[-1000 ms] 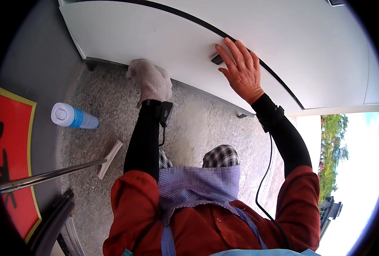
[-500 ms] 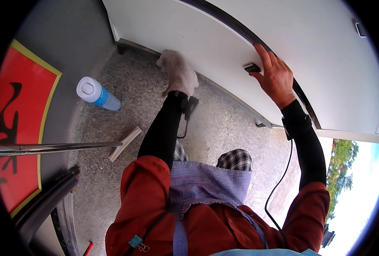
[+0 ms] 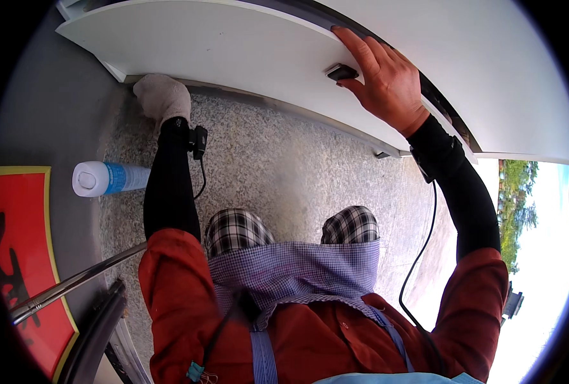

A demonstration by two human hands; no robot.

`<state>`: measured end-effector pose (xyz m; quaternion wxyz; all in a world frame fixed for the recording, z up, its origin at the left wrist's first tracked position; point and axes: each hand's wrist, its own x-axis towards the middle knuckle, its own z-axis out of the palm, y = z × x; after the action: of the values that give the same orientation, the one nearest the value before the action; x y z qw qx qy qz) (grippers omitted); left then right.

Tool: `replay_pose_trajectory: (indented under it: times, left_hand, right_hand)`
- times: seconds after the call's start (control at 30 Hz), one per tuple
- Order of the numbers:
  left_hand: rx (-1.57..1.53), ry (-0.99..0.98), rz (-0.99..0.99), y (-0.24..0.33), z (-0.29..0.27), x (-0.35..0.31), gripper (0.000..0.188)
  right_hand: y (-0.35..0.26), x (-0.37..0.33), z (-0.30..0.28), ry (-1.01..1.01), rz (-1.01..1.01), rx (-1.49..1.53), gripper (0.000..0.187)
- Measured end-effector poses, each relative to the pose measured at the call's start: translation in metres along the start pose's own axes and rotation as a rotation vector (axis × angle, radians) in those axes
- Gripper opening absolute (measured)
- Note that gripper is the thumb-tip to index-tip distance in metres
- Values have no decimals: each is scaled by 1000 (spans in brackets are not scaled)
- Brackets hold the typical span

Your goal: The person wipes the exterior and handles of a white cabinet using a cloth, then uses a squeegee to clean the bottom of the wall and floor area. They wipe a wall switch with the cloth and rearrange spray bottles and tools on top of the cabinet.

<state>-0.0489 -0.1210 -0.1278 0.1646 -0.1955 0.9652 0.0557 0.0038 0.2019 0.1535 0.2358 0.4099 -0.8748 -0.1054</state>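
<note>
A blue-and-white spray can (image 3: pixel 108 178) is seen lying on the stone floor (image 3: pixel 284 173). A cloth (image 3: pixel 163 96) is bunched in the left hand (image 3: pixel 164 102) at the white door (image 3: pixel 233 45) panel's lower edge. The right hand (image 3: pixel 387 80) is laid flat, fingers spread, beside the dark handle (image 3: pixel 342 72).

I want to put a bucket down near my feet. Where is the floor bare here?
The speckled stone floor lies bare between the left forearm and the white panel's lower edge, ahead of the checked knees. It is tighter at left: the white-and-blue spray can lies there, beside the metal pole and red mat.
</note>
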Motion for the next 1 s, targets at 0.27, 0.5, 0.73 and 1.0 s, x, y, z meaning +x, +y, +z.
replay_pose_trajectory:
  times: [0.27,0.5,0.73,1.0]
  left_hand:
    - [1891,-74,503,121,6,-118,39]
    - [-60,-17,104,256,30,-207,33]
    - [-421,-131,817,235,92,-198,43]
    - [-847,22,926,106,49,-115,40]
  right_hand:
    - [0,-2,-1,5,12,30,87]
    - [-7,-2,5,113,-78,41,94]
    - [15,-1,10,74,-17,48,94]
    - [8,1,2,-21,19,51,94]
